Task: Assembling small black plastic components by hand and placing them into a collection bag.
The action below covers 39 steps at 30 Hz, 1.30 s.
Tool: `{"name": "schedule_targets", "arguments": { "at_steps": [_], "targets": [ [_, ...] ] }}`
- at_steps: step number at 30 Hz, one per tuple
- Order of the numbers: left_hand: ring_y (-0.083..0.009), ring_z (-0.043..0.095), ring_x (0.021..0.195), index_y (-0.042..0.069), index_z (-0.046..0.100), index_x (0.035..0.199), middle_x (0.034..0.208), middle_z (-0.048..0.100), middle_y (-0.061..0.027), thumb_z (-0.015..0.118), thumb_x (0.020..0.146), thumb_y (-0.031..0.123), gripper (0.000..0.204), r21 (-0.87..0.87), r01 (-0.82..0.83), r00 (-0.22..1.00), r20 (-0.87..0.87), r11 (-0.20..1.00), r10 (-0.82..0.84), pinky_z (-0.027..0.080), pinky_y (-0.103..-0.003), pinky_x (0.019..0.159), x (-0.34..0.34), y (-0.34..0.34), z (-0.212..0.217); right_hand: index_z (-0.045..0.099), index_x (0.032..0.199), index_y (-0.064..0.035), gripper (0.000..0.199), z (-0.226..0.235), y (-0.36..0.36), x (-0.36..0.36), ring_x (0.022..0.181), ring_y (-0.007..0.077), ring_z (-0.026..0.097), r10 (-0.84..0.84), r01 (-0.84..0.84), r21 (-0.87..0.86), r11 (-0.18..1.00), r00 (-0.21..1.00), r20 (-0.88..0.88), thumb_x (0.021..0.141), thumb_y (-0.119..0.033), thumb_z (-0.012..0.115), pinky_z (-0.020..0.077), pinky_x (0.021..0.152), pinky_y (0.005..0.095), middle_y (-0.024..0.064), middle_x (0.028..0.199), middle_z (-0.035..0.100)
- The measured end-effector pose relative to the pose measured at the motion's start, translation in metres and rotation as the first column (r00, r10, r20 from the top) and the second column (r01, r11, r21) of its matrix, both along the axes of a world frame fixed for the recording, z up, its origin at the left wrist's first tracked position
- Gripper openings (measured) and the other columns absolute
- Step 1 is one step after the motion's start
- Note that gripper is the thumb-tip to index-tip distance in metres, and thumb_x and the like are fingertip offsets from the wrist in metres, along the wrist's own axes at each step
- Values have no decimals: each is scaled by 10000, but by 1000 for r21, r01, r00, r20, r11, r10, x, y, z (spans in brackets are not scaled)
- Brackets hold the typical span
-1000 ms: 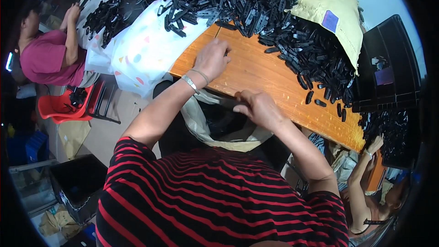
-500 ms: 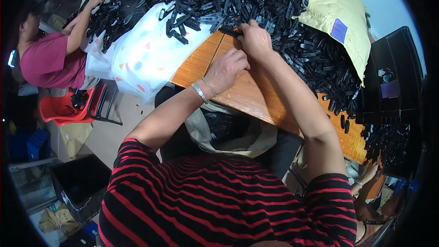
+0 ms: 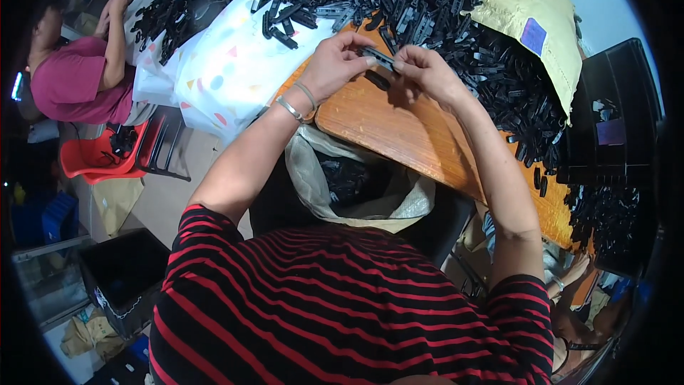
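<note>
A slim, dark plastic part (image 3: 379, 58) is held above the wooden tabletop, one end in each hand. My left hand (image 3: 335, 66) pinches its left end between thumb and fingers. At the right end, the fingertips of my right hand (image 3: 428, 77) close on it. Just beneath, a short black piece (image 3: 376, 80) shows at the tabletop (image 3: 399, 132), partly in shadow. A large heap of similar black and grey parts (image 3: 427, 11) spreads beyond my hands. The fingers cover much of the held part, so its exact kind is unclear.
An open pale sack (image 3: 306, 182) with dark contents sits below the table edge. White patterned plastic (image 3: 221, 82) lies left; a yellowish sack (image 3: 509, 7) stands far right. A person in a maroon shirt (image 3: 78, 89) sits at left near a red chair (image 3: 100, 153).
My left hand has moved up and my right hand slightly right and down; both now hold one part between them. The person at left has drawn their hands back from the heap.
</note>
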<state>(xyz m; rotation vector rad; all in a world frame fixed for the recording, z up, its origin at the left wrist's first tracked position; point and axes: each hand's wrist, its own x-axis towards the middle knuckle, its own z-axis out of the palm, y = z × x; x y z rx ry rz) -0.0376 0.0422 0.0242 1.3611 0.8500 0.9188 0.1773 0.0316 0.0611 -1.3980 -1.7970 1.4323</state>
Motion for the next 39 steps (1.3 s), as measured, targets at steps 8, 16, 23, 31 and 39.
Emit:
{"name": "schedule_targets", "arguments": {
  "at_steps": [8,16,23,31,39],
  "targets": [
    [-80,576,651,4,656,897,756,636,-29,712,783,102,161,-75,-80,980,-190,994,65,457,-202,566,15,0,1,525,825,-11,227,-30,-27,-7,461,115,554,-262,215,-217,952,940,-220,943,-203,551,449,394,244,58,658,594],
    [-135,618,702,17,688,793,769,673,-56,746,722,121,139,93,-141,916,-364,986,166,499,-266,669,17,8,-9,496,837,-29,179,-27,-28,-25,427,113,536,-343,338,-73,938,936,-74,929,-162,571,400,356,228,58,628,594],
    [-114,577,675,17,645,794,740,634,-40,723,753,109,127,110,-80,881,-457,991,122,478,-246,614,21,12,-7,492,836,-21,195,-26,-27,-25,437,125,554,-345,341,-78,937,937,-51,929,-173,573,408,350,237,66,602,581],
    [-108,560,652,32,634,762,702,635,-37,734,753,130,140,195,-11,810,-573,981,123,475,-272,609,22,23,-17,567,778,23,280,-22,-15,-23,428,172,584,-249,278,-122,953,945,210,910,-223,596,464,368,278,97,578,611],
    [-231,652,723,70,667,811,767,669,-100,710,752,193,143,79,300,808,-551,951,-209,505,-335,682,-1,-47,5,591,789,1,260,-15,-87,-2,486,126,594,88,-52,-250,967,987,136,883,-237,638,454,422,268,100,661,652]
  ]
}}
